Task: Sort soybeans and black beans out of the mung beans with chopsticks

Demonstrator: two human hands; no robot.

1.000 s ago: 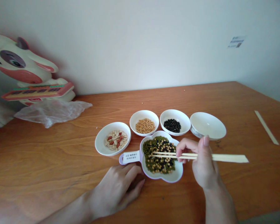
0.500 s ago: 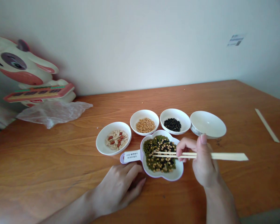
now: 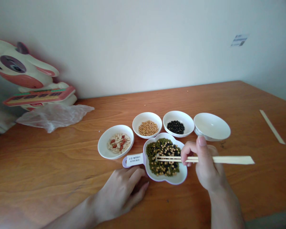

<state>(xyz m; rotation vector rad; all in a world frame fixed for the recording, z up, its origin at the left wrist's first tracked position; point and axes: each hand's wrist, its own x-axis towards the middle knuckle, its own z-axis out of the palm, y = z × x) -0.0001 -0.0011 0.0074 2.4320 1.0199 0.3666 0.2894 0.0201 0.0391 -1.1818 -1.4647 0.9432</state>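
My right hand [image 3: 206,162] grips a pair of pale wooden chopsticks [image 3: 233,159], joined at the thick end. Their tips rest among mixed beans in a white, lilac-rimmed flower-shaped dish [image 3: 182,176]. The mixed beans [image 3: 160,146] are green, black and tan; whether the tips pinch one is too small to tell. Palm down on the table, my left hand [image 3: 124,190] lies loosely curled beside the dish, below its labelled handle [image 3: 134,159]. The thumb is apart from the other fingers, and some fingertips are hidden.
Behind the dish stand white bowls with pale-and-red seeds or nuts [image 3: 119,143], tan beans [image 3: 148,128] and black beans [image 3: 175,127]. A bare white bowl [image 3: 212,125] is at right. A wooden strip [image 3: 272,127], plastic bag [image 3: 54,116] and cow toy [image 3: 38,74] lie farther out.
My right thumb and fingers have shifted slightly on the chopsticks, whose tips stay among the beans. My left hand and the bowls keep their places.
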